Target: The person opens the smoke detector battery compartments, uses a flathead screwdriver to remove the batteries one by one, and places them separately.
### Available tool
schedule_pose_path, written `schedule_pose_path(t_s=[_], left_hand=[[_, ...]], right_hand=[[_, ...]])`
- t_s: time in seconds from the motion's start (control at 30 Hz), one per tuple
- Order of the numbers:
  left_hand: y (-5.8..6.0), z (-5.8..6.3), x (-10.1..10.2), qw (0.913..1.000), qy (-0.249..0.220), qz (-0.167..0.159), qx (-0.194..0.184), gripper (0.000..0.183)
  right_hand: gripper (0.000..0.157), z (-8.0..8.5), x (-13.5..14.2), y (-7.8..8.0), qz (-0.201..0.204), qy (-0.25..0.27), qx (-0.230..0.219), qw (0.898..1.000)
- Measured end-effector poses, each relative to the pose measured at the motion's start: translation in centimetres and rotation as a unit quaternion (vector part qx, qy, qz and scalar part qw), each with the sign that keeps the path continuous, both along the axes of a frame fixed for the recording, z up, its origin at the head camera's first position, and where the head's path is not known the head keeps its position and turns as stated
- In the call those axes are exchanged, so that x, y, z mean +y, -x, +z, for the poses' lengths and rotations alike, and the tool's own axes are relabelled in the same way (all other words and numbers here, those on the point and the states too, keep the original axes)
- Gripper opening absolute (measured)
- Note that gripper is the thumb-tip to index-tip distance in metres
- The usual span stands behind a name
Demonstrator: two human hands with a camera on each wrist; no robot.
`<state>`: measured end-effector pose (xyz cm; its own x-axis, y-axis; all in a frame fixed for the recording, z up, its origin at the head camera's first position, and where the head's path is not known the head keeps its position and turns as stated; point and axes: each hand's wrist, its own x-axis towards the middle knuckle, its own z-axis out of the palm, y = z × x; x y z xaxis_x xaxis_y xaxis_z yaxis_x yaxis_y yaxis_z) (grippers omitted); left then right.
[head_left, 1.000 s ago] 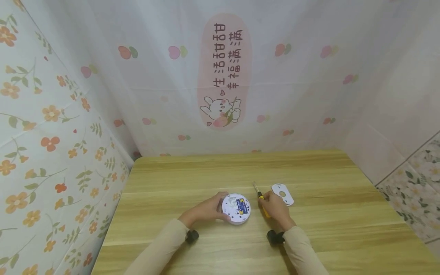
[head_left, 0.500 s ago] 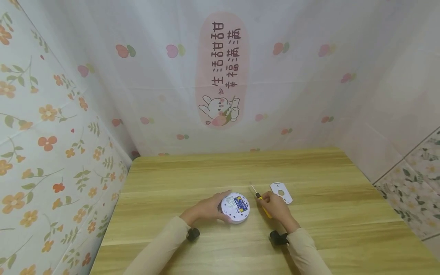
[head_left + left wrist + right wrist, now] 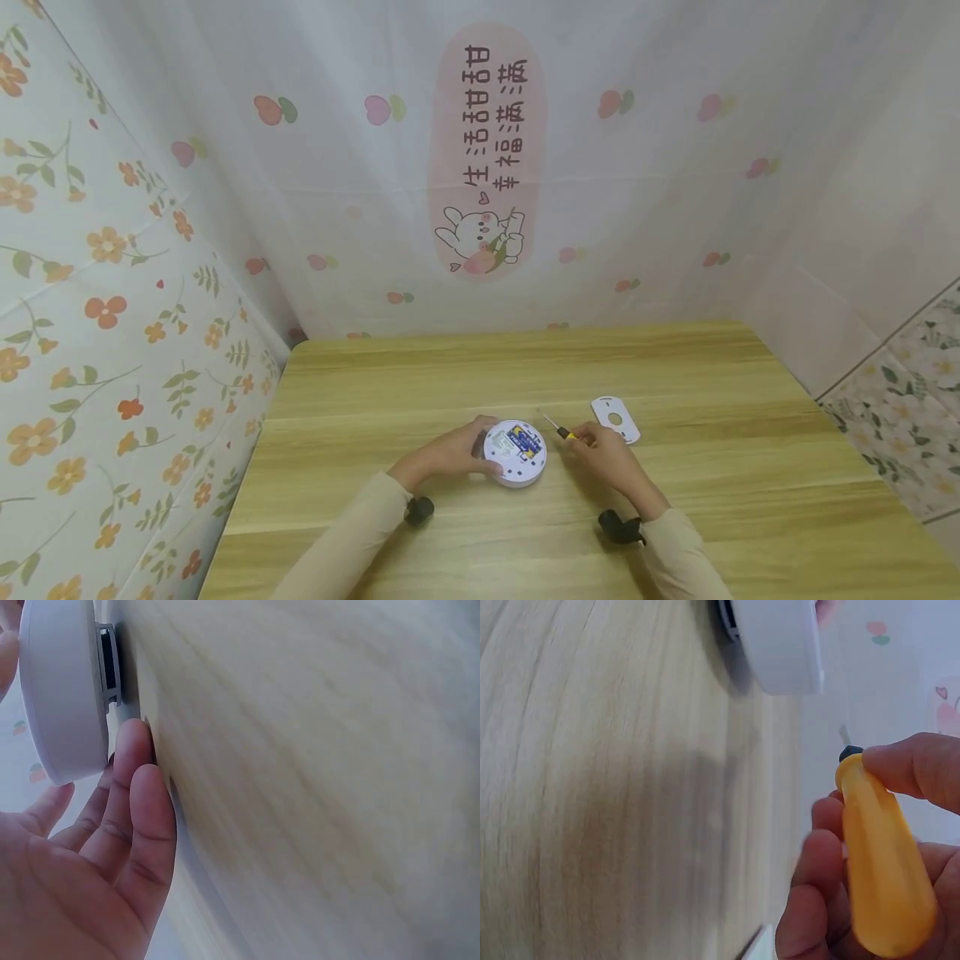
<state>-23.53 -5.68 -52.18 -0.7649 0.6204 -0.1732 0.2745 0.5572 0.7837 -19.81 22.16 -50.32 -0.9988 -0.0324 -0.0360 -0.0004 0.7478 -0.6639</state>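
Note:
A round white device that looks like a smoke detector (image 3: 508, 468) is tipped up a little above the table, its back with a blue and yellow label facing up. My left hand (image 3: 450, 454) grips it by the left side, thumb at the near rim. In the left wrist view the smooth white side wall (image 3: 64, 697) shows, with curled fingers beneath. To the right, my right hand (image 3: 606, 457) pinches a screwdriver (image 3: 885, 870) by its yellow handle. The thin shaft points up and left, its tip close to the device's right rim but apart from it.
A white mounting plate (image 3: 628, 427) with a round hole lies on the wooden table (image 3: 360, 392), just beyond my right hand. Black wrist cameras hang under both wrists. Printed curtains (image 3: 360, 208) stand behind and left of the table.
The screwdriver has swung lower, its tip shifting left toward the device, and my right wrist has moved slightly right. My left hand keeps its hold, with the device turned a little.

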Motion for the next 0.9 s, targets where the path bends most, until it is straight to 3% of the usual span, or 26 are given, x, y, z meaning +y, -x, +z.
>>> schedule_pose_path(t_s=[0.2,0.4,0.6,0.9], left_hand=[[-0.1,-0.1,0.4,0.9999,0.006,0.005,-0.007,0.089],[-0.2,-0.2,0.6,0.9997,0.02,-0.001,0.013,0.099],[-0.3,-0.2,0.8,0.9991,0.038,-0.006,0.017,0.098],[-0.2,-0.2,1.1,0.9998,0.016,-0.006,0.006,0.096]], right_hand=[[0.014,1.0,0.5,-0.8,0.014,0.002,0.024,1.0],[0.017,1.9,0.7,-1.5,0.018,0.013,0.02,1.0],[0.018,1.8,1.4,-1.8,0.013,0.022,0.007,1.0],[0.015,2.3,1.6,-2.0,0.043,0.023,0.009,0.999]])
